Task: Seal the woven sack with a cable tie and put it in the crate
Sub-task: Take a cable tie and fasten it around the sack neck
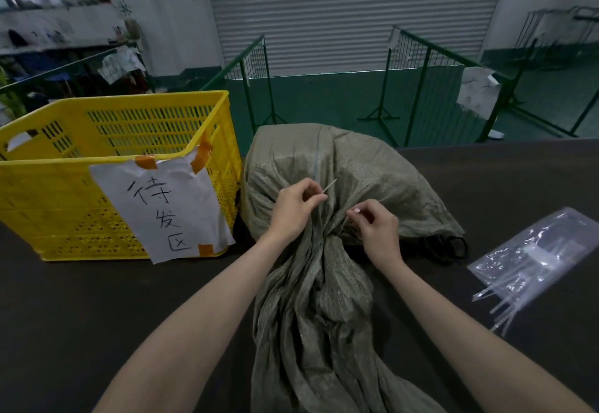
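Dark surface (97, 299) carries a yellow slatted crate (107, 166) at left, a grey-green woven sack (340, 166) just beside it at centre, and a clear bag of cable ties (531, 260) at right, apart from the sack

A white paper sheet (168, 206) taped with orange strips to the yellow crate (97, 166) is showing three handwritten black characters, running top to bottom: 待发区 (the only legible writing; posters on the far wall are blurring beyond reading).
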`<state>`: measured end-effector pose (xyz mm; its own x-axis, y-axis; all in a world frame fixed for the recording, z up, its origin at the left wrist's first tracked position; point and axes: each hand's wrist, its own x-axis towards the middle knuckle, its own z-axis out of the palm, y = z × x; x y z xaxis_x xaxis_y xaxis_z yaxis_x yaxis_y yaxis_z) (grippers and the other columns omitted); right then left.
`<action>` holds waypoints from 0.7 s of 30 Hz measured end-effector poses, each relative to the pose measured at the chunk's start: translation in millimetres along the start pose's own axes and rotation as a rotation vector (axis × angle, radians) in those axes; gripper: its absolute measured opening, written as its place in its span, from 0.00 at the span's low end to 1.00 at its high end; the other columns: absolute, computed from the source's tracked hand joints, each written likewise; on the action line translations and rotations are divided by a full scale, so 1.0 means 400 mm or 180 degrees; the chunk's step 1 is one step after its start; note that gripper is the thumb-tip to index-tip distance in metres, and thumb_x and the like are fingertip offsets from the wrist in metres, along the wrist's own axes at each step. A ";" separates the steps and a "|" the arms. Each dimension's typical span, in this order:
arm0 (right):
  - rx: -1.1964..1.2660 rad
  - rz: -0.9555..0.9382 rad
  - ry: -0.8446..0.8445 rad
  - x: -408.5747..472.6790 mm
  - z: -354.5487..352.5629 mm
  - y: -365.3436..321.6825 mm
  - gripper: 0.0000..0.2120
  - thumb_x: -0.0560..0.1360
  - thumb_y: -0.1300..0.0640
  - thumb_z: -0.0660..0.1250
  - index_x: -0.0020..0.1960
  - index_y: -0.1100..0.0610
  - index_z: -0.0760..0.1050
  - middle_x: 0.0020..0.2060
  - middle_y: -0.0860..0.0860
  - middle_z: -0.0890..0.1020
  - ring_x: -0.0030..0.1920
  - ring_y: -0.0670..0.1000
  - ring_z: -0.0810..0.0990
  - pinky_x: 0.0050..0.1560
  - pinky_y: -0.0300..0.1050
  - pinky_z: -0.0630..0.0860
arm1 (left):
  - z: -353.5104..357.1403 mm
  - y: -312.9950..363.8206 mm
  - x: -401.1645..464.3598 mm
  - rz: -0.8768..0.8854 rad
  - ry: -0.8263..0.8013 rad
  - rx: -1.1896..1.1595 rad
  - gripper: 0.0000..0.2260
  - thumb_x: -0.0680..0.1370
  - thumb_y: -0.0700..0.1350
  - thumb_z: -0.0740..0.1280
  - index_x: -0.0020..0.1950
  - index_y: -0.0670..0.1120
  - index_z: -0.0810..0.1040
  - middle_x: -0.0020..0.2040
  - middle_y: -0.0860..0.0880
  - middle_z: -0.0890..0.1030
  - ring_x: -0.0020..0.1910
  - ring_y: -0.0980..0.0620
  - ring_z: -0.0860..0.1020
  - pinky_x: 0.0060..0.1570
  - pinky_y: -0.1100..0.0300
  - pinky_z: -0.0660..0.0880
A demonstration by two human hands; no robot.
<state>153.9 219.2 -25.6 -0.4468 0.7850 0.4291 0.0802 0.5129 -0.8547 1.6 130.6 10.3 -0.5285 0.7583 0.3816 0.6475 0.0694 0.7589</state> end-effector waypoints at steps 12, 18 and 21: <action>-0.1064 -0.0361 -0.0909 0.046 0.018 0.032 0.05 0.80 0.57 0.55 0.46 0.56 0.62 0.37 0.56 0.81 0.38 0.59 0.79 0.40 0.56 0.76 | -0.005 -0.044 -0.002 0.0910 0.0259 0.1137 0.05 0.78 0.47 0.65 0.48 0.46 0.77 0.50 0.51 0.80 0.50 0.51 0.73 0.48 0.55 0.70; -0.0747 0.0030 -0.0939 0.039 0.026 0.051 0.05 0.81 0.58 0.55 0.47 0.58 0.61 0.36 0.58 0.81 0.34 0.59 0.79 0.38 0.59 0.76 | -0.002 -0.050 0.006 0.0680 -0.0388 0.1248 0.04 0.81 0.47 0.59 0.51 0.46 0.70 0.46 0.47 0.82 0.45 0.45 0.79 0.42 0.49 0.74; -0.0545 0.0264 -0.0960 0.036 0.029 0.059 0.06 0.81 0.58 0.56 0.47 0.59 0.63 0.36 0.60 0.80 0.35 0.60 0.79 0.38 0.58 0.74 | 0.007 -0.067 0.009 0.0221 -0.0650 0.1541 0.04 0.82 0.50 0.56 0.51 0.50 0.64 0.47 0.49 0.83 0.44 0.41 0.80 0.40 0.49 0.74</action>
<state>139.0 238.5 -42.9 -0.6735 0.7016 0.2329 0.2641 0.5226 -0.8107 -15.9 133.2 -10.2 -0.3889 0.8793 0.2750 0.8821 0.2693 0.3866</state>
